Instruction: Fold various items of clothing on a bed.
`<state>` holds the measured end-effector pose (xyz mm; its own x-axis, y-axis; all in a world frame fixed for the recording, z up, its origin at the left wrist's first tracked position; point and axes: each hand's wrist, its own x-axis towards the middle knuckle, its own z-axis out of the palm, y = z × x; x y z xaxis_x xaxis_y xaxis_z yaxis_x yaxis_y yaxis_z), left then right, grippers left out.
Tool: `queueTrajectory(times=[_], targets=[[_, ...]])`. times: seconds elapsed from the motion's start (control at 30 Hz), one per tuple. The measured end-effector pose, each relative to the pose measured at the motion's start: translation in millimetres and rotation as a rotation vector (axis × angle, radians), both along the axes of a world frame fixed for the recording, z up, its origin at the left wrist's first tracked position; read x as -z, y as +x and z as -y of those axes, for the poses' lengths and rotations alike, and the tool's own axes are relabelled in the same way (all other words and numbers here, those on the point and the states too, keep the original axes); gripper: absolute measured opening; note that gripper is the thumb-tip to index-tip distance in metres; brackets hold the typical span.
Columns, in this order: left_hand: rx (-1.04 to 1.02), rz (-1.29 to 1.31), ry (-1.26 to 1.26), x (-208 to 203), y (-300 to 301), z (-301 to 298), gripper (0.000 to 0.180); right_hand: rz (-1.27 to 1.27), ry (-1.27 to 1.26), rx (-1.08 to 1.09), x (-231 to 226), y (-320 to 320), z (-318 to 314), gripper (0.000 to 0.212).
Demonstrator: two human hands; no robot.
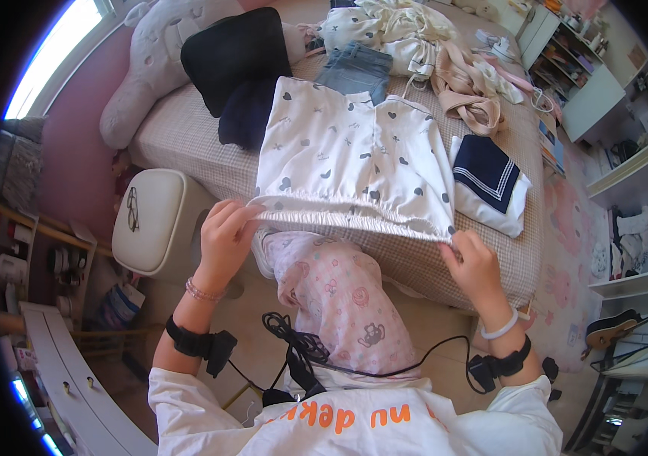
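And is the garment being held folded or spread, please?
Spread: the garment lies unfolded, left hand and right hand holding its gathered edge wide.

1 head-worn view, facing downward

White garment [350,148], grey heart print; beige checked bedspread [430,267]; navy collar [483,169], white stripes.

At frame centre, pajama bottoms [354,152] lie partly on the bed [187,148], jeans [350,70] just above them, a sailor-collar top [486,175] to their right. Upper left sits a plush toy [142,72]; below it, eyeglasses [132,210] rest on a stool [163,220].
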<state>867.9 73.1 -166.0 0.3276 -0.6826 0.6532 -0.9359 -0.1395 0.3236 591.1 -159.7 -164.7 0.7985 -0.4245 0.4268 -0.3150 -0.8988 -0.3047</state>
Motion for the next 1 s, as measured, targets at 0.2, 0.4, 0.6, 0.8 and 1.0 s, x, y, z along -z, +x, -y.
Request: queueTrajectory(times=[0.2, 0.4, 0.6, 0.8, 1.0], targets=[[-0.113, -0.22, 0.057, 0.1, -27.5, -26.4, 0.026, 0.169, 0.132, -0.119, -11.1, -8.1, -23.9, 0.022], [-0.205, -0.253, -0.139, -1.6, -46.7, -38.7, 0.029, 0.386, 0.409, -0.226, -9.1, -12.9, -41.1, 0.028], [-0.112, -0.444, -0.438, -21.9, -40.1, -14.0, 0.029, 0.049, 0.195, -0.32, -62.8, 21.4, -31.1, 0.031], [0.419, -0.712, -0.364, -59.1, -48.1, 50.7, 0.025, 0.18, -0.122, -0.492, -105.9, 82.8, -32.9, 0.022], [0.552, -1.144, -0.466, -63.8, -62.8, 76.8, 0.029, 0.197, 0.215, -0.728, -99.8, 112.4, -15.7, 0.021]])
